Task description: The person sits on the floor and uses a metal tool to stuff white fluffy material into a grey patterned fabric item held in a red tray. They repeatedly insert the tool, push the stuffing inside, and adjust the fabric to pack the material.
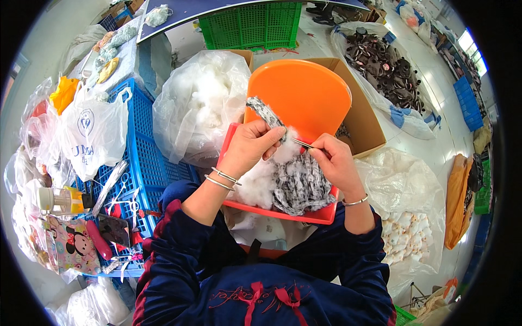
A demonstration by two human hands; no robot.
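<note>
My left hand (251, 143) is closed on a narrow grey-and-white mottled plush piece (264, 112), its far end pointing up and left. Between thumb and fingers of my right hand (337, 163) is a slim metal tool, seemingly tweezers (302, 143), with its tip near the plush piece's lower end. A tuft of white stuffing (286, 151) shows at that end; whether the tip is inside is hidden. Below both hands sits a red tray (321, 218) on my lap. It holds loose white stuffing (253, 185) and a heap of similar mottled plush pieces (300, 186).
An orange chair (302, 89) stands just beyond the tray, before a cardboard box (365, 117). A plastic bag of stuffing (198, 100) is at its left. Blue crates (155, 157) with scissors (130, 205) stand left; bags of brown pieces (380, 68) and pale pieces (408, 236) lie right.
</note>
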